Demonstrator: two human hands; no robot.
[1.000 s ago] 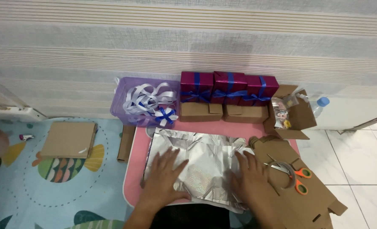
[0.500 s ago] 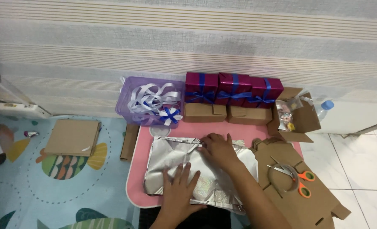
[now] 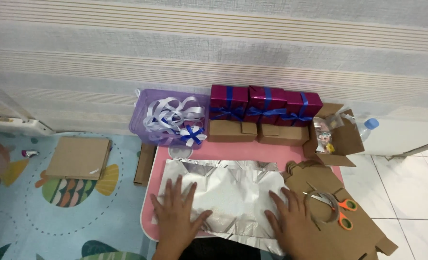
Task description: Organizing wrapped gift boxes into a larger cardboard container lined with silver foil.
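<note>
- Clutter rings the small pink table (image 3: 173, 166) in the head view: a translucent purple tub of white and blue ribbon (image 3: 168, 118) at its far left corner, and two plain brown cardboard boxes (image 3: 257, 132) along the far edge with three magenta gift boxes tied in blue ribbon (image 3: 264, 102) stacked on them.
- To the right, an open cardboard box of small packets (image 3: 334, 135) stands beside a flat die-cut sheet of brown cardboard (image 3: 349, 226) carrying a roll of clear tape (image 3: 321, 213) and orange-handled scissors (image 3: 337, 212).
- Nothing stands between the hands and the sheet; a folded brown carton (image 3: 79, 158) lies well apart on the patterned floor mat (image 3: 55, 212).
- Half a second ago the right hand was reaching to the sheet's far edge; now it has drawn back to the near right corner, and the left hand has shifted left.
- The crinkled silver wrapping sheet (image 3: 228, 192) lies spread across the table, its near edge overhanging.
- The left hand (image 3: 178, 216) presses flat on its near left part, fingers spread, gripping nothing.
- The right hand (image 3: 291, 219) lies flat on the near right corner, fingers splayed, just beside the tape.
</note>
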